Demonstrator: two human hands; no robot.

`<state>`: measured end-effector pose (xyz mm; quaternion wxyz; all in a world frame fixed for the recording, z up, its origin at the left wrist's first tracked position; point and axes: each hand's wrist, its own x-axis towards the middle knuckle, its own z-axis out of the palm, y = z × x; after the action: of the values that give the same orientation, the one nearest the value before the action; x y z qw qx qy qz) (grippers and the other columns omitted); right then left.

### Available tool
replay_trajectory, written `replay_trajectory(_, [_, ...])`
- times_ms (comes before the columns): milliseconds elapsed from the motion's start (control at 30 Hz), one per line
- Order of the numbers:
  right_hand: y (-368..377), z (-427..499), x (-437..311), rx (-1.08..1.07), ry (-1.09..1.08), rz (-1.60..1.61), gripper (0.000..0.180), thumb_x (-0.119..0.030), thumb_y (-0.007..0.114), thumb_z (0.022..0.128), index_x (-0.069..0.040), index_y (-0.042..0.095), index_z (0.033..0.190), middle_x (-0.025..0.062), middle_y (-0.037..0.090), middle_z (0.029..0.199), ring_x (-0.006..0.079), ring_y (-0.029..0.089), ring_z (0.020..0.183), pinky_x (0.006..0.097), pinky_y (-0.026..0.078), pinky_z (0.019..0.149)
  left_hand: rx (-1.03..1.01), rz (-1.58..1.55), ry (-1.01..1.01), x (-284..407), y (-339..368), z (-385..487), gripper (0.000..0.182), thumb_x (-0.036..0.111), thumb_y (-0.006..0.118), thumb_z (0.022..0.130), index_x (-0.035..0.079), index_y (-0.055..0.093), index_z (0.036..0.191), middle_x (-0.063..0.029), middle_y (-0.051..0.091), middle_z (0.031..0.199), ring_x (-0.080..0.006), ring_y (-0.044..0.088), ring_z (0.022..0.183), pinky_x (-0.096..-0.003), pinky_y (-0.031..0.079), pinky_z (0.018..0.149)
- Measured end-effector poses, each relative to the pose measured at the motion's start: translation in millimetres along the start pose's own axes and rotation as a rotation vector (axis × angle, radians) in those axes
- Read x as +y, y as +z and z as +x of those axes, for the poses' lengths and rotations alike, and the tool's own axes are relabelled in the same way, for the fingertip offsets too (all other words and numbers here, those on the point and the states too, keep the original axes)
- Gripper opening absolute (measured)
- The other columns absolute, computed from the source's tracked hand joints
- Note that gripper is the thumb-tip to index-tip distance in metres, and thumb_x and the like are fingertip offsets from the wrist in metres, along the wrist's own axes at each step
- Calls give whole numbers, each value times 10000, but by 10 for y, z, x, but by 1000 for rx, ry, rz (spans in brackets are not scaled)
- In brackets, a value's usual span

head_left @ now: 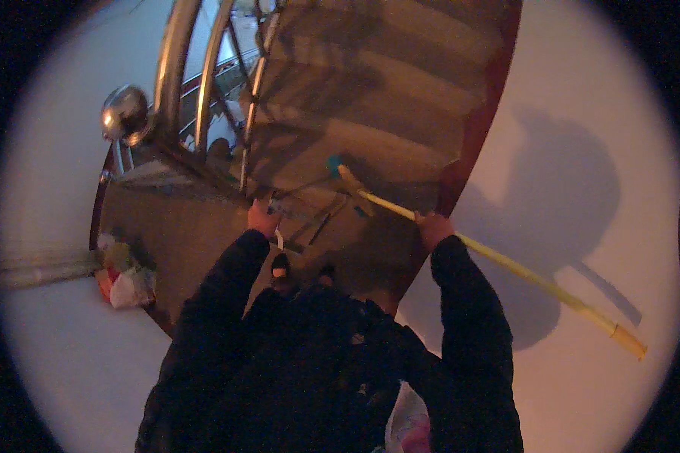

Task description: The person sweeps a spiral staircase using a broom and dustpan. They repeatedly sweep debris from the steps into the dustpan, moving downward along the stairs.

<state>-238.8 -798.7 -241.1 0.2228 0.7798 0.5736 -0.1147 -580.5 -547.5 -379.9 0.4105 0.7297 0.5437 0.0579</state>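
My right hand (435, 229) grips the yellow handle (394, 205) of a broom partway along its length. The handle slants from the lower right by the wall down to the broom's teal bristles (335, 164), at the foot of the stairs. On the other side, my left hand (263, 218) is closed around a slim, blurred object beside the railing, with a pale strip (279, 239) just below it. Dim light hides what this object is. Between my hands, a dark thin bar (320, 223) shows over the brown landing (204, 226), close to my shoes (280, 269).
Brown stairs (368, 102) run along a metal railing (204, 85) that ends in a shiny ball (124, 113). A dark red skirting (479, 133) borders the white wall (589, 385) at right. Plastic bags (130, 286) and long pale poles (45, 269) lie at the landing's left edge.
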Motion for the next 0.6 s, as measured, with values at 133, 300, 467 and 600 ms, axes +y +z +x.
replay_trajectory(133, [457,149,-258,-276,160,279,318,-124,433,846,-52,458,1155,187,591,957,330,595,867,423,484,715,-298,3,-1,114,31,281,646,194,709,635,-51,436,1168,-201,530,1124,-313,536,1010,-380,455,834])
replay_trajectory(300, [890,44,-526,-424,293,806,353,-197,486,821,-35,471,1134,218,575,1009,353,560,947,417,451,792,-235,-126,-88,-302,410,561,587,232,749,638,-13,486,1102,-154,545,1110,-272,548,982,-382,468,806])
replay_trajectory(467, [921,-423,-537,-195,389,1000,381,-227,503,821,-46,461,1153,224,574,1024,375,544,963,423,425,840,-175,-558,-241,-1083,952,681,590,301,730,662,-3,501,1113,-142,569,1086,-269,556,974,-380,461,810])
replay_trajectory(600, [704,-680,-245,-215,586,840,427,-201,487,836,-75,404,1235,241,580,981,403,555,899,459,433,803,-354,-422,-45,-1137,1012,666,615,338,699,676,-4,494,1144,-150,573,1100,-287,561,978,-379,460,806])
